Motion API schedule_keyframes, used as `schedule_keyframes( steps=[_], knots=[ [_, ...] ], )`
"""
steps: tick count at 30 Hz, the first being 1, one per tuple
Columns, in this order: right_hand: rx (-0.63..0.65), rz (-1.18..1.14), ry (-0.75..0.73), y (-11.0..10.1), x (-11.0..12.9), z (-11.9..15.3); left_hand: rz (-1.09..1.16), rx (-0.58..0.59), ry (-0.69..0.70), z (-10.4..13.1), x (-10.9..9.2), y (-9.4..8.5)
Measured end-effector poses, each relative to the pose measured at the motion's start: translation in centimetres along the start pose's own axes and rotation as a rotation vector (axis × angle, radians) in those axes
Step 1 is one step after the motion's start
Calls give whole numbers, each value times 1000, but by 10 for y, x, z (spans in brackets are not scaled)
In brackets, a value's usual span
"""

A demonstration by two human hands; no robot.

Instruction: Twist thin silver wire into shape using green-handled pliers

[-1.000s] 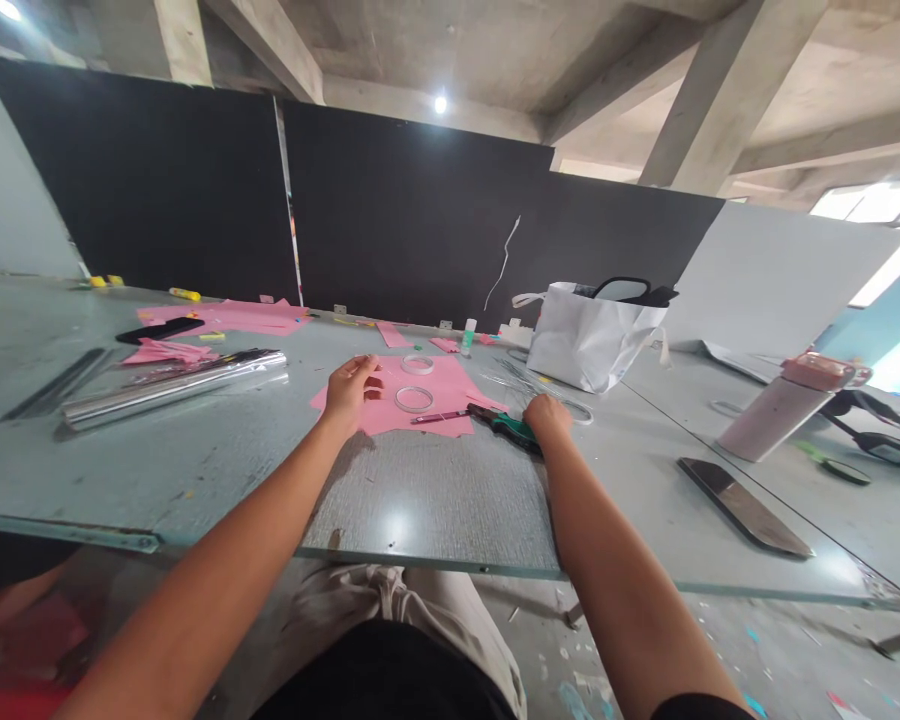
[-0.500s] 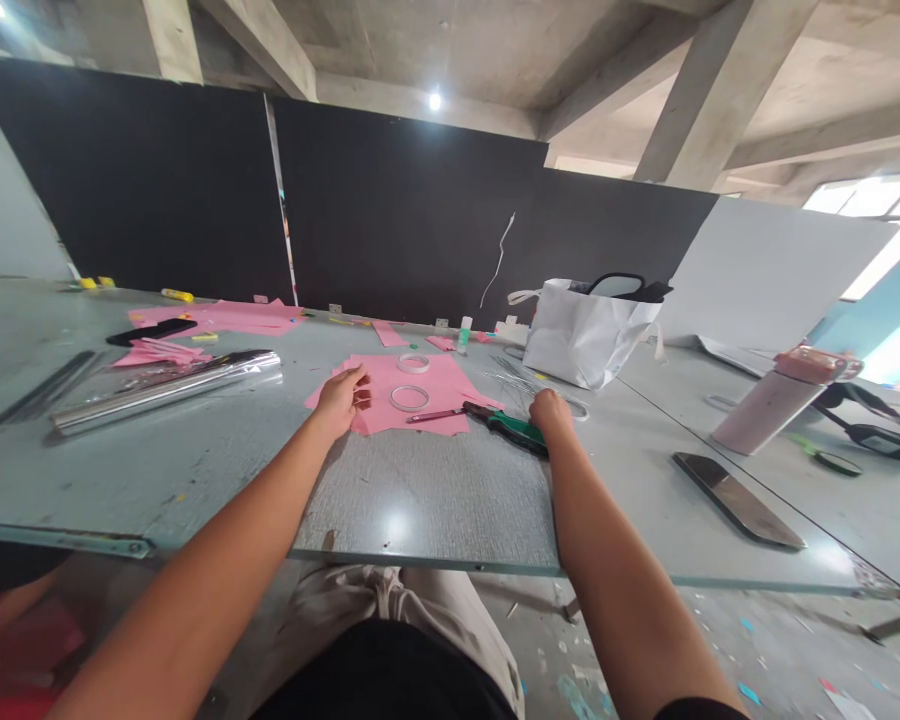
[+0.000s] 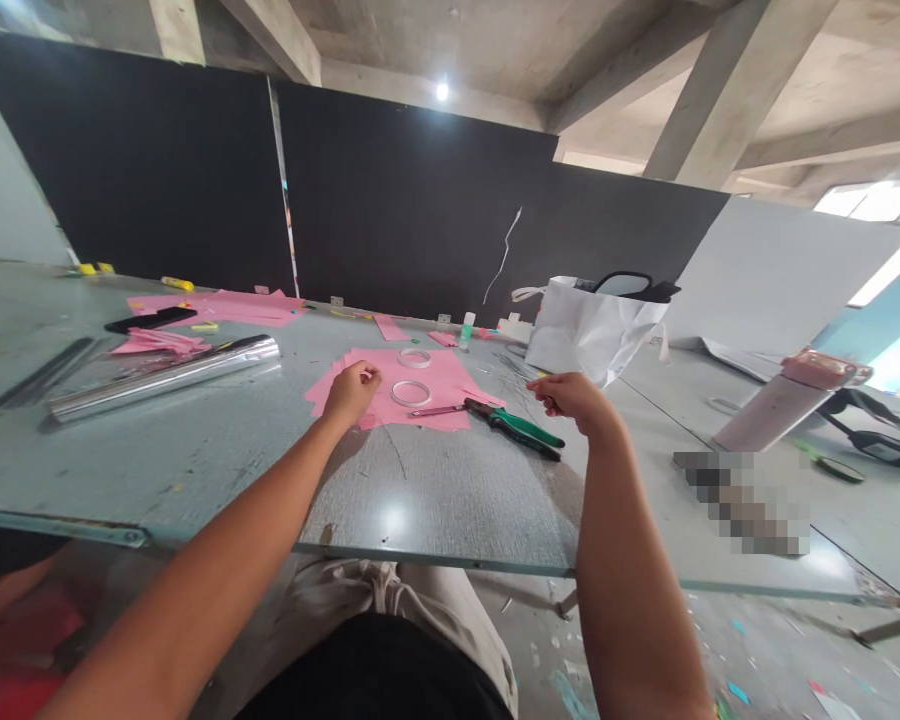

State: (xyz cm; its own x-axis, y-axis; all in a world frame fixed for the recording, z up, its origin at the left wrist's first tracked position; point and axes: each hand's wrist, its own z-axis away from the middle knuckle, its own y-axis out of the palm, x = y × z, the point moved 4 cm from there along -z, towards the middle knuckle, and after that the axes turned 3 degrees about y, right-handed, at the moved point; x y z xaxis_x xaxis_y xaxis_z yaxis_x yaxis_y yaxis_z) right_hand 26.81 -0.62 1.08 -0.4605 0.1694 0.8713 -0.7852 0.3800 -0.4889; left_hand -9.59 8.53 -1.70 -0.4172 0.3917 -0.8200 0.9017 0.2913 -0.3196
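My left hand [image 3: 352, 395] is closed in a pinch over the left part of the pink paper sheets [image 3: 450, 375]. A thin wire [image 3: 399, 455] trails below it towards the table's front edge and seems to come from its fingers. Two white rings [image 3: 410, 392] lie on the paper to the right of this hand. Green-handled pliers [image 3: 521, 430] rest with their jaws on the paper, beside a slim pinkish tool [image 3: 435, 410]. My right hand [image 3: 570, 396] is above and right of the pliers' handles, fingers partly stretched leftward, near a bundle of thin wires [image 3: 511, 372].
A shiny silver roll [image 3: 165, 380] lies at left, beside pink scraps and a black phone [image 3: 150, 319]. A white bag [image 3: 589, 325] stands behind my right hand. A pink bottle [image 3: 787, 400] and a pixelated object [image 3: 742, 505] are at right. A black panel [image 3: 412, 210] stands behind.
My right hand has let go of the pliers' handles and lifted to the right. My left hand has shifted slightly right, and a thin wire now shows below it.
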Motion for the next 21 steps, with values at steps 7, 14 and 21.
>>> schedule_keyframes(
  steps=[7,14,21],
  knots=[
    [273,-246,-257,44,41,28,335,425,42,21,-26,27],
    [393,-249,-417,98,50,35,586,509,-132,30,-33,29],
    [398,-287,-437,116,50,36,573,455,-128,29,-33,27]
  ],
)
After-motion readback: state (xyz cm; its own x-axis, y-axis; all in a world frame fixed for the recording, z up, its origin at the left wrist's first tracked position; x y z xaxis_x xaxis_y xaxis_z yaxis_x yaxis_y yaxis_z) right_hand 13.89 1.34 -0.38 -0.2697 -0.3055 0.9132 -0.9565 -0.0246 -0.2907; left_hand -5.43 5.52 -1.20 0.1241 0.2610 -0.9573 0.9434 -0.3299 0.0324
